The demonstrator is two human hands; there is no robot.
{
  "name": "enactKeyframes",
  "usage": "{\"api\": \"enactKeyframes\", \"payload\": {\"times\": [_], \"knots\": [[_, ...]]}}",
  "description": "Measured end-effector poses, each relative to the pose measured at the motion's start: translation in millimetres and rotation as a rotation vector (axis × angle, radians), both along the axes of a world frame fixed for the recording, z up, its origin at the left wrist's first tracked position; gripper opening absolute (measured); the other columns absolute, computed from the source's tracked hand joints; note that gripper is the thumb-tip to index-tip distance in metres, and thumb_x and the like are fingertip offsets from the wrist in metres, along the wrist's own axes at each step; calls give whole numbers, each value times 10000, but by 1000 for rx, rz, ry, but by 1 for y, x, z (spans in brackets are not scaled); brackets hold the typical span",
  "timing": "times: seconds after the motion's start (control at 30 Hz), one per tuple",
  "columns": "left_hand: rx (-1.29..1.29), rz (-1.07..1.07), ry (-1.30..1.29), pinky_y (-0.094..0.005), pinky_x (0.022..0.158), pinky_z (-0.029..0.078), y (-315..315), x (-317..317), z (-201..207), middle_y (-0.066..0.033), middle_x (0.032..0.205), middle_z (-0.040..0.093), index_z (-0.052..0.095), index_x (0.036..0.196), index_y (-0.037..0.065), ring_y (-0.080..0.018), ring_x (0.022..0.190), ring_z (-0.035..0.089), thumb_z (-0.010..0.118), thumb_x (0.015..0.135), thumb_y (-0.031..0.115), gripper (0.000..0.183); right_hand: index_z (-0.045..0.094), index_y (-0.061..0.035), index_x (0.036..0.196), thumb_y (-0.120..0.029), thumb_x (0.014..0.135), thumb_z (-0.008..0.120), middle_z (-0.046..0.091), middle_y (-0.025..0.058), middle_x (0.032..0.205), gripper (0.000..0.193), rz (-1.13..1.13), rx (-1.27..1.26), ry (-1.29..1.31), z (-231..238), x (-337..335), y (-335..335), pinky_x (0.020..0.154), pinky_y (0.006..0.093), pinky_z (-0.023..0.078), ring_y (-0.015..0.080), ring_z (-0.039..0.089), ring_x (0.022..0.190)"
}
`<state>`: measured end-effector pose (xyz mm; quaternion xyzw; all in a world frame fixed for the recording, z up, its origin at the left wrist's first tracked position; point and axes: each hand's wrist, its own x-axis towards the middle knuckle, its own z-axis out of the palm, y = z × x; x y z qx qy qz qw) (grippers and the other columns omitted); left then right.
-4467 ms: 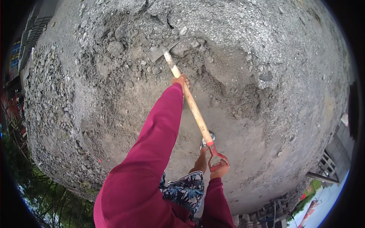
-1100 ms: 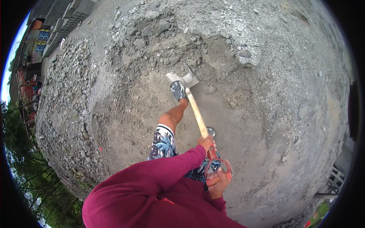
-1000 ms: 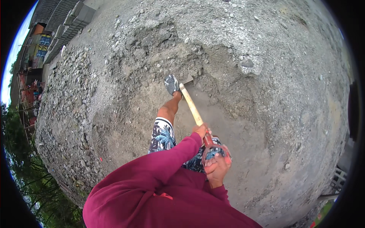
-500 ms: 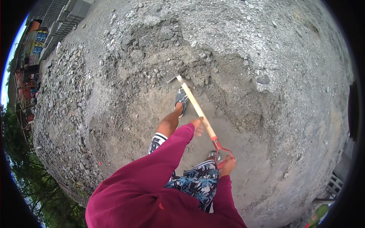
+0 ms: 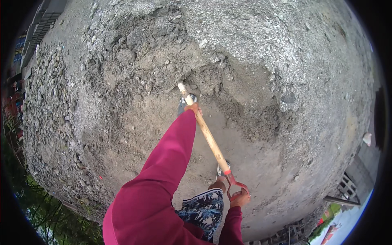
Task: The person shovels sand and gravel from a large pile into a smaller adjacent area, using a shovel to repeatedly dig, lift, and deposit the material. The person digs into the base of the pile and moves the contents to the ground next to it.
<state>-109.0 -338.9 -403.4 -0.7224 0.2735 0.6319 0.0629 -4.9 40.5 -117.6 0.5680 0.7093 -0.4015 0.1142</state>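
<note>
A shovel with a pale wooden shaft [image 5: 210,141] and a red D-shaped handle [image 5: 232,182] slants across the middle of the view. My right hand [image 5: 240,198] is closed round the red handle at the near end. Farther down the shaft, close to the blade end, my left hand [image 5: 193,108] wraps round the wood. Only a thin edge of the blade [image 5: 170,88] shows, low against loose grey-brown gravel [image 5: 163,67]; the rest of the blade is hidden. One of my shoes [image 5: 181,107] is partly covered by the left hand and shaft.
A dug-out bank of sand and gravel [image 5: 245,77] rises ahead. Rounded stones [image 5: 51,87] lie in a heap at the left, with stacked grey blocks [image 5: 41,28] beyond. At the right edge are hollow concrete blocks [image 5: 347,187] and a low wall.
My left hand has slid down the shaft toward the blade end and closed round it, its arm stretching forward. The right hand still holds the handle. The view has shifted and turned slightly.
</note>
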Motion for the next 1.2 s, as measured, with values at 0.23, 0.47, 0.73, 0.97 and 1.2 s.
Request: {"api": "enactKeyframes", "payload": {"times": [0.23,0.47,0.73,0.97,1.2], "knots": [[-86,61,162,-364,445,522,59,23,80,-113,662,579,530,880,-30,-213,478,565,574,835,161,201,555,-87,718,-99,782,554,393,7,491,65,-50,-93,-6,37,-9,76,351,331,349,158,389,372],[-147,237,209,-372,418,511,162,57,204,-126,663,580,516,880,-25,-225,470,568,570,848,146,182,578,-28,765,-93,778,546,448,40,508,74,151,-181,164,132,0,206,345,325,361,179,433,367],[-40,579,315,-386,430,527,322,117,322,-125,665,575,519,918,-11,-231,481,573,582,852,145,182,619,-14,770,-92,768,526,455,28,526,122,555,-172,260,278,-54,356,340,287,348,154,438,380],[1,1120,483,-380,476,554,456,236,345,-114,705,582,531,911,1,-225,542,594,623,840,191,222,663,-42,794,-138,792,478,460,-13,545,208,1312,-186,368,371,-86,365,355,251,327,94,413,403],[-144,1728,228,-411,471,546,578,501,336,-136,700,577,545,891,4,-260,531,590,659,803,234,271,667,-49,794,-158,808,483,446,-10,507,214,1915,-256,-1,359,60,277,344,253,338,104,424,381]]}}
